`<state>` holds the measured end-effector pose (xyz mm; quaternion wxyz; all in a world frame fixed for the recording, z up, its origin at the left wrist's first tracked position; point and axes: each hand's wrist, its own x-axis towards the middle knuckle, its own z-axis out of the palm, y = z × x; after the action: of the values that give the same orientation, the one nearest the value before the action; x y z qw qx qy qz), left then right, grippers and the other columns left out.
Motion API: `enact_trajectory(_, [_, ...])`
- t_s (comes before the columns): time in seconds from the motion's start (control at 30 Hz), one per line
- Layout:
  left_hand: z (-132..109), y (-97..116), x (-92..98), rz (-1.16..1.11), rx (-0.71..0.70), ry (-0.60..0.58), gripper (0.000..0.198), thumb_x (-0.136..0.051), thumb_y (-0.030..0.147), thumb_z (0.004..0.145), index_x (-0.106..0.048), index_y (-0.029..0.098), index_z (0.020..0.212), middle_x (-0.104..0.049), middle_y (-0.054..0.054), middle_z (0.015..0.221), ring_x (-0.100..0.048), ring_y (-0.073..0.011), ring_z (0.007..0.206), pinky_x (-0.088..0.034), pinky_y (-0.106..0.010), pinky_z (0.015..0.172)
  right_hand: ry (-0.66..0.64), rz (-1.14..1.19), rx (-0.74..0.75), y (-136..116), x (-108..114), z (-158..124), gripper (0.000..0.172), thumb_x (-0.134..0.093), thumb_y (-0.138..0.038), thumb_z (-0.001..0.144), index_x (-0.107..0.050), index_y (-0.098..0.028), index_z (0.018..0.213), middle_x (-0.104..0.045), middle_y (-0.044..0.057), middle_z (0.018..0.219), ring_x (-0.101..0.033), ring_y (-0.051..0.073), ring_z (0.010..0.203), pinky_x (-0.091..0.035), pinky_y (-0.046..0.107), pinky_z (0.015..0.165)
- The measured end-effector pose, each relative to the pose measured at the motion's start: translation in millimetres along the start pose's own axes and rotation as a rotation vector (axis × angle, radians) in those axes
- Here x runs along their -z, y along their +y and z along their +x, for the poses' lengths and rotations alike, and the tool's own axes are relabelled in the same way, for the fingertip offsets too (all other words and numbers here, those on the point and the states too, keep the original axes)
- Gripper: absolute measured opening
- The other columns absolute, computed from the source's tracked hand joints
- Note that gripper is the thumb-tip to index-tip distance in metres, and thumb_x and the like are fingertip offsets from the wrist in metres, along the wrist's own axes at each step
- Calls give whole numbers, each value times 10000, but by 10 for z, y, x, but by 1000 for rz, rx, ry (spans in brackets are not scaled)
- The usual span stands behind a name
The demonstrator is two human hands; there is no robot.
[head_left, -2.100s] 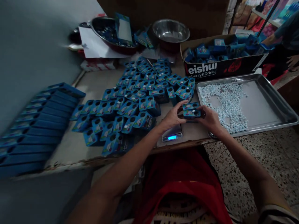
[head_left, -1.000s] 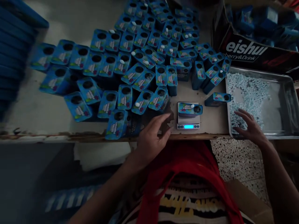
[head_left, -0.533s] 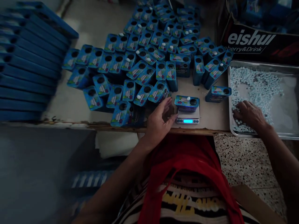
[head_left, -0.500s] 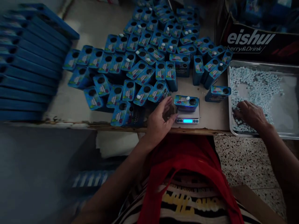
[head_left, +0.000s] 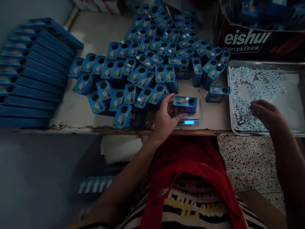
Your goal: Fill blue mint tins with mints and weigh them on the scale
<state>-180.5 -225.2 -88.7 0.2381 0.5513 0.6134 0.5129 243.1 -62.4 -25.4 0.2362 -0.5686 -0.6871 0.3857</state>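
Note:
A blue candy box [head_left: 185, 101] with a round dark hole and one white pellet on its top stands on a small digital scale [head_left: 195, 122] with a lit blue display. My left hand [head_left: 165, 116] curls round the box's left end, fingers behind and thumb in front. Above the metal tray [head_left: 230, 101] is my right hand [head_left: 268, 113], its fingertips pinched together; what they hold, if anything, is hidden. Small pale pellets [head_left: 245, 111] lie loose in the tray's left and middle. Another blue box [head_left: 218, 94] stands between scale and tray.
Several more blue boxes [head_left: 130, 93] crowd the table left of and behind the scale, some with white pellets on top. Boxes are stacked in a row [head_left: 35, 76] at far left. A black carton [head_left: 250, 41] holding blue items stands behind the tray.
My right hand has risen out of the pellets, its fingers pinched. My left hand has closed in on the box on the scale, which sits slightly further left on it.

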Motion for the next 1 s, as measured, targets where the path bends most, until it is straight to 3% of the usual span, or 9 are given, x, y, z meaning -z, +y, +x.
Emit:
enact_trajectory(0.07, [-9, 9, -1, -23, 17, -9, 861, -945, 418, 918, -468, 248, 1615, -676, -158, 1542, -714, -319, 1427, -631, -494, 1220, -13, 68, -59, -4, -4, -28, 282, -768, -535, 866, -664, -291, 965, -625, 29, 796, -539, 191, 658, -474, 377, 614])
enact_trajectory(0.17, [0, 41, 1, -68, 52, -11, 848, -939, 423, 917, -477, 247, 1607, -656, -171, 1573, -706, -318, 1436, -628, -486, 1215, -35, 50, -63, 22, -3, -23, 272, -761, -521, 879, -704, -283, 1000, -677, 44, 815, -557, 208, 665, -492, 396, 628])
enact_trajectory(0.3, [122, 133, -26, -94, 80, -56, 701, -917, 390, 923, -587, 235, 1522, -721, -127, 1463, -756, -291, 1317, -659, -446, 1141, 8, -189, 30, -74, -17, -9, 339, -735, -572, 925, -785, -254, 1031, -793, 98, 924, -665, 261, 742, -560, 458, 749])
enact_trajectory(0.43, [264, 357, -41, 15, -57, -59, 430, -893, 265, 922, -727, 230, 1317, -786, -63, 1245, -777, -264, 1162, -643, -418, 1101, 149, -594, 247, -355, -123, -65, 339, -668, -525, 1021, -850, -240, 993, -836, 130, 1085, -670, 273, 758, -535, 561, 986])
enact_trajectory(0.57, [334, 548, -19, 107, -184, -134, 343, -864, 176, 916, -772, 256, 1236, -793, -48, 1229, -754, -265, 1209, -611, -406, 1122, 141, -586, 336, -514, -286, -89, 247, -683, -441, 1050, -847, -257, 1048, -841, 115, 1103, -732, 305, 890, -543, 531, 1041])
enact_trajectory(0.8, [366, 436, -70, -239, 146, -163, 427, -920, 343, 849, -716, 211, 1200, -792, -41, 1102, -792, -242, 1027, -684, -384, 959, 203, -529, 394, -541, -369, -75, 253, -693, -452, 1047, -815, -274, 1178, -834, 127, 1159, -752, 378, 1098, -599, 566, 990])
enact_trajectory(0.9, [350, 548, 97, -350, 211, -182, 457, -912, 388, 856, -680, 221, 1212, -778, -22, 1044, -793, -233, 992, -702, -369, 907, 233, -460, 435, -620, -359, -43, 298, -696, -486, 1052, -781, -289, 1258, -821, 132, 1213, -768, 385, 1093, -637, 595, 967])
enact_trajectory(1.0, [604, 775, 617, -253, 117, -152, 435, -861, 308, 915, -657, 221, 1290, -777, -31, 1126, -799, -228, 1036, -713, -360, 943, 286, -439, 474, -629, -379, 45, 361, -704, -528, 1058, -743, -312, 1345, -805, 165, 1269, -787, 418, 1063, -664, 645, 921])
